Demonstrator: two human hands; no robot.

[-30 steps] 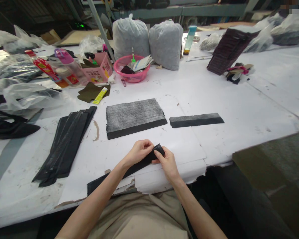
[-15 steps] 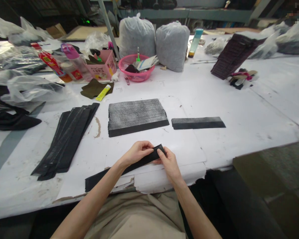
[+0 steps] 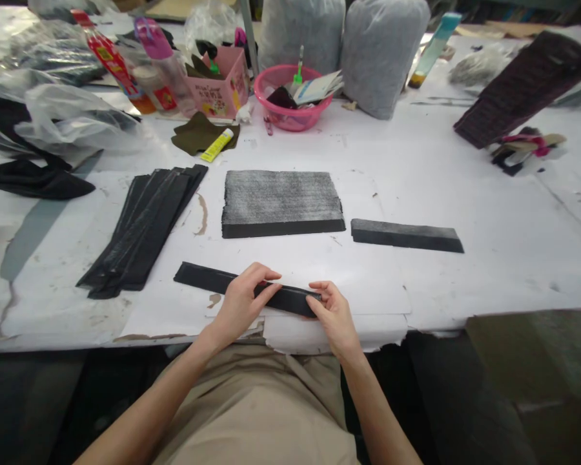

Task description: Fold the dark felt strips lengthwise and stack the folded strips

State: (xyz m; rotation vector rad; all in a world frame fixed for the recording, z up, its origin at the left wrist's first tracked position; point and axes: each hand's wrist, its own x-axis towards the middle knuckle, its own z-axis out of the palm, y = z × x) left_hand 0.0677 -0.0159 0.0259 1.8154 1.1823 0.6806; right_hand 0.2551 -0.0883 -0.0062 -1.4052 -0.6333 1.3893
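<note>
A long black folded strip (image 3: 290, 300) lies crosswise in front of me at the table's near edge. My left hand (image 3: 246, 294) pinches it near the middle, thumb in front and fingers over the far edge. At the strip's right end my right hand (image 3: 333, 313) grips it between thumb and fingers. Beyond the hands lies a stack of grey fuzzy pieces (image 3: 281, 197) with a black band along the near side. A narrower grey and black strip (image 3: 407, 236) rests to its right. Several black strips (image 3: 148, 226) are fanned out on the left.
A pink basin (image 3: 293, 113) and a pink box (image 3: 217, 90) stand at the back, beside bottles (image 3: 109, 55) and stuffed bags (image 3: 385, 58). A yellow tube (image 3: 217, 145) lies on dark green scraps. A dark ribbed bundle (image 3: 523, 84) stands at the right on the white table (image 3: 416, 174).
The strip has turned from slanting up to the right to lying nearly level, sloping slightly down rightward. My left hand has slid left along it, away from my right hand. The view has shifted.
</note>
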